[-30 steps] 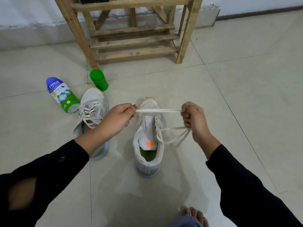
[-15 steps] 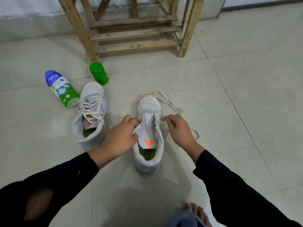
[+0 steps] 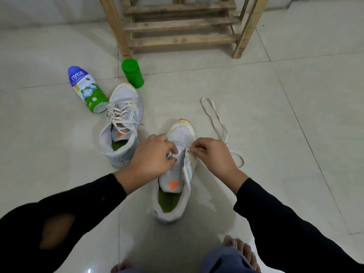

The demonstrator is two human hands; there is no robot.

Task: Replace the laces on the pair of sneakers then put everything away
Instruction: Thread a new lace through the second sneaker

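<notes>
Two pale grey sneakers with green insoles stand on the tiled floor. The left sneaker (image 3: 123, 123) is laced with cream laces. The right sneaker (image 3: 177, 180) sits in the middle with its tongue folded back and no lacing across it. My left hand (image 3: 152, 156) grips the tongue and left eyelet edge. My right hand (image 3: 211, 154) pinches the end of a cream lace (image 3: 214, 117) at an eyelet on the shoe's right side. The rest of that lace trails in loose loops on the floor to the right.
A blue-and-green powder bottle (image 3: 86, 89) lies on its side at the left. A green cylinder container (image 3: 132, 73) stands by the leg of a wooden rack (image 3: 177, 26) at the back. My bare toes (image 3: 238, 251) show at the bottom edge.
A second ago both hands held the lace stretched taut above the shoe. They have dropped onto the sneaker, the left onto the tongue, the right to an eyelet, and the lace lies slack on the floor.
</notes>
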